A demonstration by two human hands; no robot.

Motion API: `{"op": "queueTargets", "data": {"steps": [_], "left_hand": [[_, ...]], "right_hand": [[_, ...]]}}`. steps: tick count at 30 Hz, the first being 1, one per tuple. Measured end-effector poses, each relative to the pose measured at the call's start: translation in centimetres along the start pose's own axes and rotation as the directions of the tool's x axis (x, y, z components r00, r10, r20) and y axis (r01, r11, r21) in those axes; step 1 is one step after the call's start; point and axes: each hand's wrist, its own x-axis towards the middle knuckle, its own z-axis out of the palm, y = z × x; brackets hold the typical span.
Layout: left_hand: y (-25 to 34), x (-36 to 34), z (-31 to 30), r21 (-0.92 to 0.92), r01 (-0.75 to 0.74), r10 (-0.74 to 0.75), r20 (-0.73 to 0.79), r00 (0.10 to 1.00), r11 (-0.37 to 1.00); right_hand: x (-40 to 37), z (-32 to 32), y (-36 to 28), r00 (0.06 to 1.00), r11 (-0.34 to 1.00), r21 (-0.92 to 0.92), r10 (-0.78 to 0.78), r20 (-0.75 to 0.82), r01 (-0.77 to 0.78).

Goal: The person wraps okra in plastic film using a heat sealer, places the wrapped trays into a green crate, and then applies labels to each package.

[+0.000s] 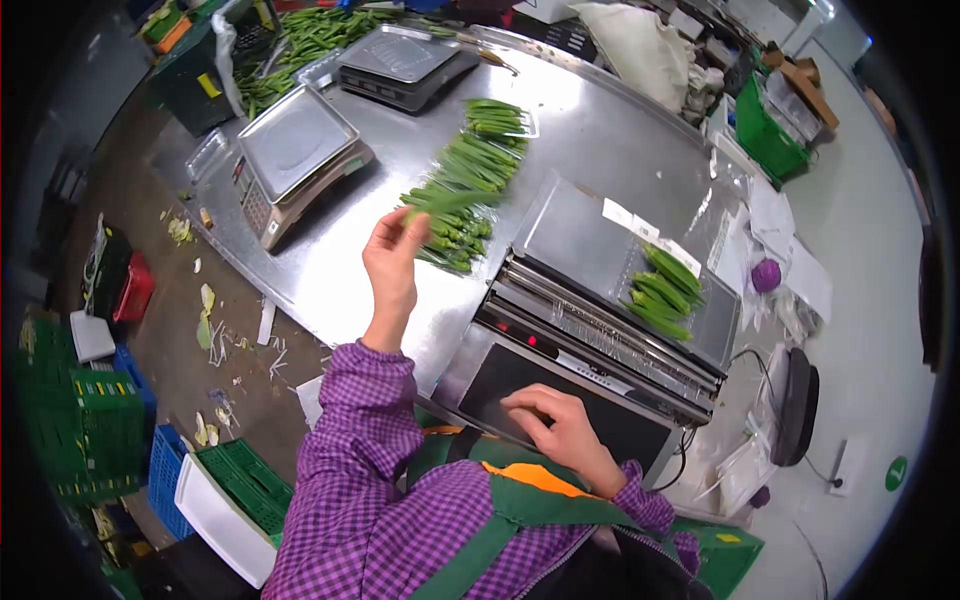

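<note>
My left hand is closed in a pinch on a green okra pod, blurred by motion. The pod is over a row of okra packs lying on the steel table. My right hand hangs over the dark plate at the front of a film wrapping machine. Its fingers are loosely bent, the thumb stands a little apart, and nothing shows between them. A small tray of okra rests on the machine's back right part.
Two weighing scales, one nearer and one farther, stand on the steel table. Loose okra is heaped at the back left. A green crate is at the right. Crates and vegetable scraps occupy the floor at left.
</note>
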Motion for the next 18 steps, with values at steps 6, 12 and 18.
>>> {"op": "queueTargets", "data": {"steps": [6,12,18], "left_hand": [[-3.3,12.2,-5.4,0.172,-0.133,0.149,-0.084,0.985,0.976],[-4.9,21.5,-8.8,0.098,0.01,0.015,-0.242,0.97,0.995],[-4.5,25.0,-8.4,0.062,0.001,0.016,-0.279,0.96,0.998]], "right_hand": [[3.5,-1.0,-7.4,0.865,0.794,0.603,-0.245,0.438,-0.08],[5.1,-0.4,-12.6,0.751,0.51,0.857,-0.597,0.284,0.081],[6.5,0.0,-13.8,0.634,0.185,0.961,-0.774,0.013,0.206]]}}
